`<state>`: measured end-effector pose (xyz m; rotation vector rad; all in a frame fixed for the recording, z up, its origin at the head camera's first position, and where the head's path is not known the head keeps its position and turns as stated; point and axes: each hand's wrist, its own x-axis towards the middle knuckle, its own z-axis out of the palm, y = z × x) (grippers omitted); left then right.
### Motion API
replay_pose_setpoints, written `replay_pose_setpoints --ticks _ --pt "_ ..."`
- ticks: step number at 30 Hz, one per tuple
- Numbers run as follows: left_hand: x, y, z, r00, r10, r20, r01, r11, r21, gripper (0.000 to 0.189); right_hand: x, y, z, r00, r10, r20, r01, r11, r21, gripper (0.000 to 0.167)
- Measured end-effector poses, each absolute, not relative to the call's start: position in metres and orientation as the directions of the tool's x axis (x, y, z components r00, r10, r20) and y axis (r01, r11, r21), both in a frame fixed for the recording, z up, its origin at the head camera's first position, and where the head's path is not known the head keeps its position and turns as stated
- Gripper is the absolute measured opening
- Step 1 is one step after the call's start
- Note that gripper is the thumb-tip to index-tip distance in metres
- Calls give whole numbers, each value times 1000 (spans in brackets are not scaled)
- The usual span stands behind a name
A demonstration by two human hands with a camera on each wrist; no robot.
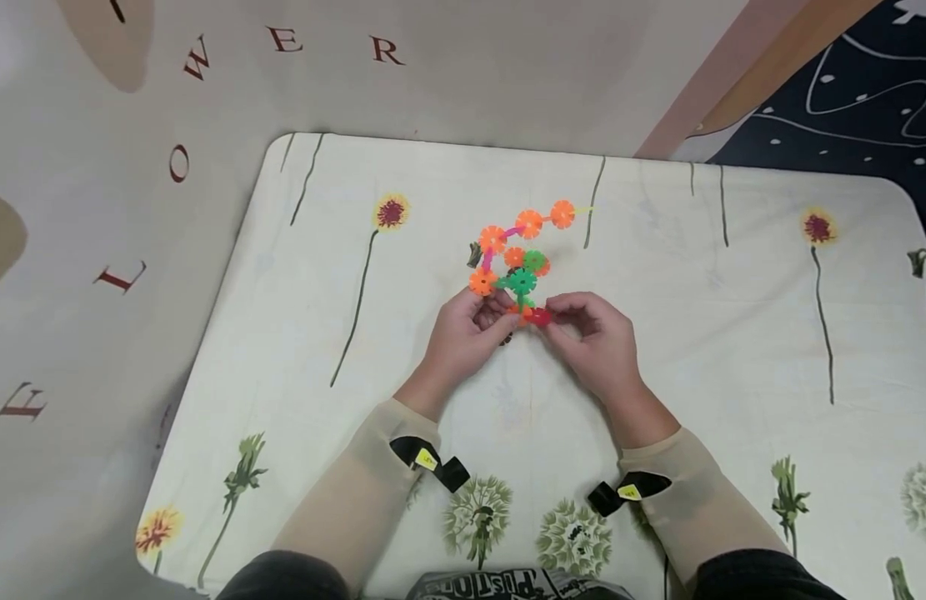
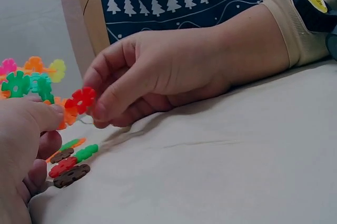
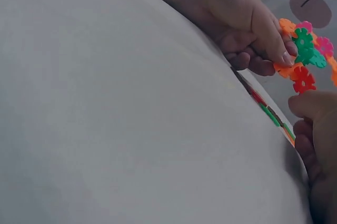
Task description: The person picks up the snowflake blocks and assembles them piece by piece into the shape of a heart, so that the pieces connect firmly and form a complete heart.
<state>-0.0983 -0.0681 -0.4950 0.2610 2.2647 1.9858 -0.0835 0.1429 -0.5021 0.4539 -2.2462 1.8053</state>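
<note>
A chain of interlocking plastic snowflake discs, with orange (image 1: pixel 529 223), pink and green (image 1: pixel 522 281) pieces, rises from between the hands in the head view. My left hand (image 1: pixel 463 333) pinches an orange disc (image 2: pixel 68 114) at its lower end, thumb on the near face. Between the right hand's (image 1: pixel 603 346) thumb and fingers is the edge of a red disc (image 2: pixel 83 99). That red disc meets the orange one at its rim; how deep the slots engage, I cannot tell. Part of the chain is hidden behind the left hand in the left wrist view.
Under the hands lie several flat loose discs, brown (image 2: pixel 72 175), red (image 2: pixel 63 167) and green (image 2: pixel 87 153) among them. A white flower-print cloth (image 1: pixel 695 333) covers the table. Behind its far edge hangs a pale lettered fabric (image 1: pixel 508 83).
</note>
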Motion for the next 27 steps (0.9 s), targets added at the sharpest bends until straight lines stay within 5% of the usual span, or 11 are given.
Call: replay_pose_setpoints --ticks 6,16,27 --pt "-99 -69 -495 -984 177 4 18 77 997 17 -84 143 -500 -923 -197 329 -381 369 -848 16" --pt "-99 -68 -495 -988 151 18 30 78 997 17 -83 145 -499 -779 -553 297 -586 471 -660 27" --pt "-98 -68 -492 -988 152 -5 7 83 997 18 -82 145 -499 -768 -576 280 -602 501 -621 29"
